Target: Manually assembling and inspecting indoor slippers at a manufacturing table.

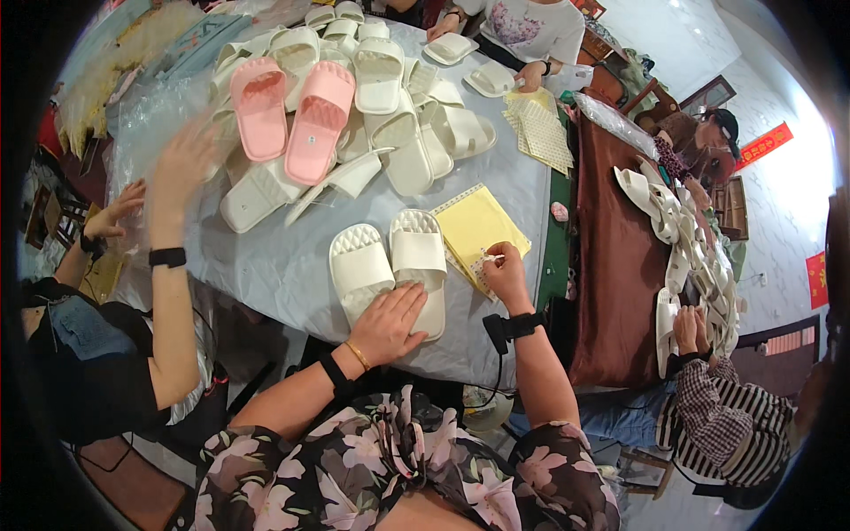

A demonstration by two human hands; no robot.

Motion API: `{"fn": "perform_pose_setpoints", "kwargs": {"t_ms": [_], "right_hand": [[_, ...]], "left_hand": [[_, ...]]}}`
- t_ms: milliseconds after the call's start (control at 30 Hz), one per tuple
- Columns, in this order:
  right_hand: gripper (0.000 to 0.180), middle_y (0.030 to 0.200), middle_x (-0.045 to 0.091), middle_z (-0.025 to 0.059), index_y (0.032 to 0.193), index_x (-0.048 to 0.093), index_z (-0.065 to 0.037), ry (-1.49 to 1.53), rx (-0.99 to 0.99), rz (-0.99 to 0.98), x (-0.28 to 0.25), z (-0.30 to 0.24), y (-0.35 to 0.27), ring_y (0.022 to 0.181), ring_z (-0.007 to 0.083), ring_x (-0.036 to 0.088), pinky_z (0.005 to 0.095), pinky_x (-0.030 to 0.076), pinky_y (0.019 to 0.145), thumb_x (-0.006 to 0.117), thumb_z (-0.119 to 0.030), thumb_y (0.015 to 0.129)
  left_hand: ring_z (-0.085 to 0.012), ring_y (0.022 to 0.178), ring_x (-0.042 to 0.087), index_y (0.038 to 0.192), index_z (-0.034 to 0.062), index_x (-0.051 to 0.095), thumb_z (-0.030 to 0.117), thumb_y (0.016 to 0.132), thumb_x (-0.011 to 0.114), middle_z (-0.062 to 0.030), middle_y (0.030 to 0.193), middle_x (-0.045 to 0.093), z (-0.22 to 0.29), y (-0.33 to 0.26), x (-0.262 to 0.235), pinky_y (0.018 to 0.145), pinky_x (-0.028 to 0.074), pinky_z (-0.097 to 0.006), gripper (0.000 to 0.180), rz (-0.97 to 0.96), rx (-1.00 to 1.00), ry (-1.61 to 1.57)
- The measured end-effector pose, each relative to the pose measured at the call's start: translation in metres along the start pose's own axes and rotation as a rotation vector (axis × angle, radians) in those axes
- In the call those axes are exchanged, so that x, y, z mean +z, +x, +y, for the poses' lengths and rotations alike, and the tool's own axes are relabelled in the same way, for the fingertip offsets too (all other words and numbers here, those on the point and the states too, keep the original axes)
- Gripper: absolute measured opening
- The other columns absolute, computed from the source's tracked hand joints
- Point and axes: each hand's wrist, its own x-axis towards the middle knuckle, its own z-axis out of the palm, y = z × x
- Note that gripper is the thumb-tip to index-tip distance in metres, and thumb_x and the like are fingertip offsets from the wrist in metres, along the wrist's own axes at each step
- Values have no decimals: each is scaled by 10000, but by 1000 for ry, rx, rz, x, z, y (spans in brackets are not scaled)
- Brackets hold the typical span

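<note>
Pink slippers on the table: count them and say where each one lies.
2. Both lie side by side on top of the pile of white slippers at the far left of the table: one pink slipper on the left, the other beside it. More could be buried underneath.

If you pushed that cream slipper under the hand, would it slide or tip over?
The cream plastic slide slipper would probably slide, lying flat on the smooth grey table cover. It looks light and slightly bendy. The left hand resting on its heel would hold it.
</note>
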Motion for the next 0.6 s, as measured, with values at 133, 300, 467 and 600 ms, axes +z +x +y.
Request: {"fn": "perform_pose_setpoints", "kwargs": {"t_ms": [133,300,467,600], "right_hand": [[186,846,569,78,955,612,-10,162,-21,-133,-2,-30,-22,726,162,551,303,470,668,659,-54,780],[190,681,518,8,938,639,-18,193,23,-512,9,-70,-49,631,115,489,277,422,588,670,-99,769],[187,656,546,41,935,647,-6,143,21,-561,19,-82,-52,610,136,523,294,430,577,646,-94,770],[187,651,575,61,935,651,2,122,23,-564,22,-82,-51,603,155,553,310,441,573,632,-88,772]], "left_hand": [[-306,1314,442,1301,-37,515,382,796,695,-184,1416,466,-1,1,1,1071,363,-391,681,28,-38,-13],[-310,1353,395,1278,-32,523,466,741,730,-188,1436,440,2,1,0,1084,318,-497,760,41,-129,40],[-285,1361,387,1279,-18,529,491,728,730,-166,1439,447,0,-1,4,1085,286,-531,776,36,-149,35],[-281,1359,389,1282,-16,529,486,726,731,-163,1429,459,-1,0,3,1087,287,-525,776,39,-142,31]]}}
